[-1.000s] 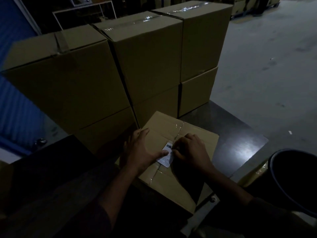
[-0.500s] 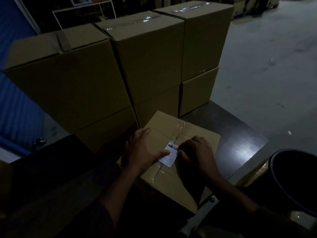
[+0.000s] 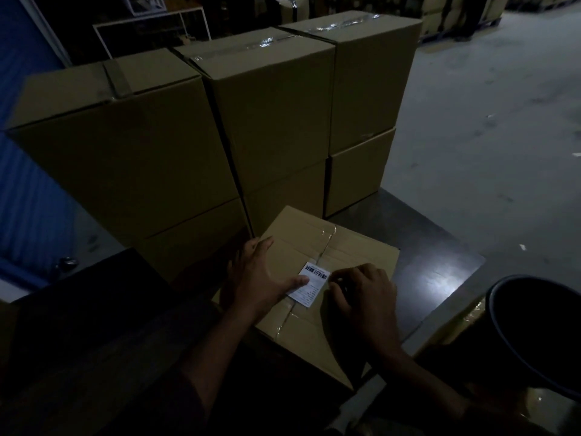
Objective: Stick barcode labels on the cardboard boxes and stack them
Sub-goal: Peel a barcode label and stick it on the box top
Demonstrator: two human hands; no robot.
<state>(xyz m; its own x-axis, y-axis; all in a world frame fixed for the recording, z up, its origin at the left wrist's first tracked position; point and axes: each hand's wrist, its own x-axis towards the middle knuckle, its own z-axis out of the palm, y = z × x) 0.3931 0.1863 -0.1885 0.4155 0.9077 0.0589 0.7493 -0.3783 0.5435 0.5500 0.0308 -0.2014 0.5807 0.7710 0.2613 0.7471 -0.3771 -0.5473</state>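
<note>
A taped cardboard box lies flat on a dark platform in front of me. A white barcode label lies on its top, across the tape seam. My left hand rests flat on the box, its thumb pressing the label's left edge. My right hand sits at the label's right edge with fingers curled; the fingertips touch the edge, and whether they pinch it is hidden. Behind stand three stacks of taped cardboard boxes, each two high.
A dark round bin stands at the lower right. The dark platform ends at a grey concrete floor on the right. A blue wall is on the left, with a white frame behind the stacks.
My right hand has slid rightward off the label, uncovering its barcode end. The left thumb stays on the label's left edge.
</note>
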